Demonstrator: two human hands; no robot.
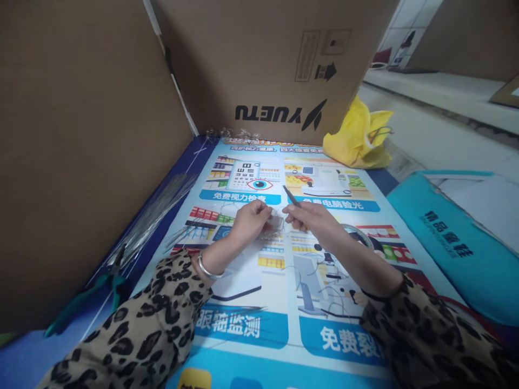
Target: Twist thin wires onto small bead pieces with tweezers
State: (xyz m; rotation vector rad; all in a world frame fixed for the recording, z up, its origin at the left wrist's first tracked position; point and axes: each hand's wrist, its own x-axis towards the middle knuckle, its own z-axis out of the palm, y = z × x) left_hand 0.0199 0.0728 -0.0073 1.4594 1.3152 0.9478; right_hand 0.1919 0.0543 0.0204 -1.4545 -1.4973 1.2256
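The piece being worked looks only partly formed: a fine looped wire [276, 232] sits between the two hands, over the middle of the printed poster [294, 346] that covers the surface. The left hand [252, 220] is closed, thumb and fingers apparently pinching this wire; the right hand [310, 216] grips a slim dark tool [291, 195], its tip angled up and away. Whether the right fingers also hold wire is too small to tell.

Near the foot of the cardboard panel [259, 65] lies a small tangle of curled wires [234, 134], possibly finished pieces. On the left, a bundle of straight wires [156, 213] lies unshaped, so much seems left to do. Teal-handled pliers [115, 274] rest at its near end, out of both hands.

Cardboard closes off the far and left edges. The yellow bag [357, 141] and teal shoe box [458, 237] bound the right. The freest room is toward the wearer, between the forearms, though loose strands [334, 302] lie near the right forearm.
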